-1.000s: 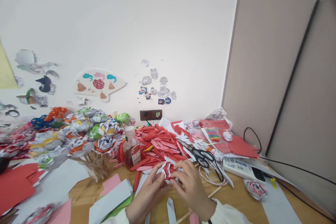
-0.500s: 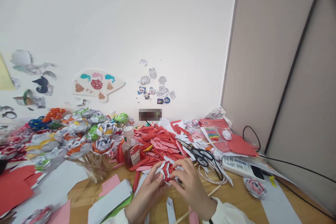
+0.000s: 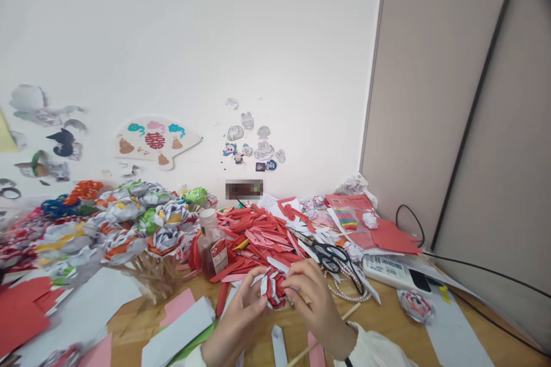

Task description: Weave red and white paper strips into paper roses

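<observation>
Holding a red-and-white paper flower (image 3: 272, 291) above the front of the table (image 3: 383, 327), the left hand (image 3: 241, 314) grips its left side between thumb and fingers, while the right hand (image 3: 314, 301) pinches its right edge. Finding: its layers appear already gathered into a round head; whether all are fixed cannot be told, the underside being hidden. Completed work seems to include the bunch of flowers (image 3: 133, 215) at left and a single flower (image 3: 415, 305) at right. Apparently unused: a large pile of folded strips (image 3: 258, 229) beyond the hands and a loose stick (image 3: 301, 355) nearby.
</observation>
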### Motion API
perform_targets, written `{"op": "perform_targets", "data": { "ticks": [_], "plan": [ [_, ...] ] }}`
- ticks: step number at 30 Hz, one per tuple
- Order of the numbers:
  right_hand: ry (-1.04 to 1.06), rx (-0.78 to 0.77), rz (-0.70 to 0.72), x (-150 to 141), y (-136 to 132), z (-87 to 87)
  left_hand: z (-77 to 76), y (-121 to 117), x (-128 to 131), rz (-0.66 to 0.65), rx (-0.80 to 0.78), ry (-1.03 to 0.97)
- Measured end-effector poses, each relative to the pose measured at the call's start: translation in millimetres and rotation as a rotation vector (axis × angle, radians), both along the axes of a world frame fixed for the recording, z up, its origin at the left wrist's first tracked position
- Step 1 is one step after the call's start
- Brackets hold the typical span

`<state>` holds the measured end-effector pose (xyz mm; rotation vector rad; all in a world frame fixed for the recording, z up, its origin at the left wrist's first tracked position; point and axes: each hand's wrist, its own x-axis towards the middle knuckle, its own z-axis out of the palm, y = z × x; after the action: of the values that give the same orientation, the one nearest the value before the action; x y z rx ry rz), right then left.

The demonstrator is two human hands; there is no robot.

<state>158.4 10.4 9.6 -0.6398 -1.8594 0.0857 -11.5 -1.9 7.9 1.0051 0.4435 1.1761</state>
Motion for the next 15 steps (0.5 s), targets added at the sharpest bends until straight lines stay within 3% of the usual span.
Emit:
{"op": "perform_targets", "data": {
  "ticks": [15],
  "plan": [
    [-0.095,0.028,0.026,6.5,2.1,3.4,-4.2,0.6,1.2,-0.049,-0.041,0.001]
  ]
}}
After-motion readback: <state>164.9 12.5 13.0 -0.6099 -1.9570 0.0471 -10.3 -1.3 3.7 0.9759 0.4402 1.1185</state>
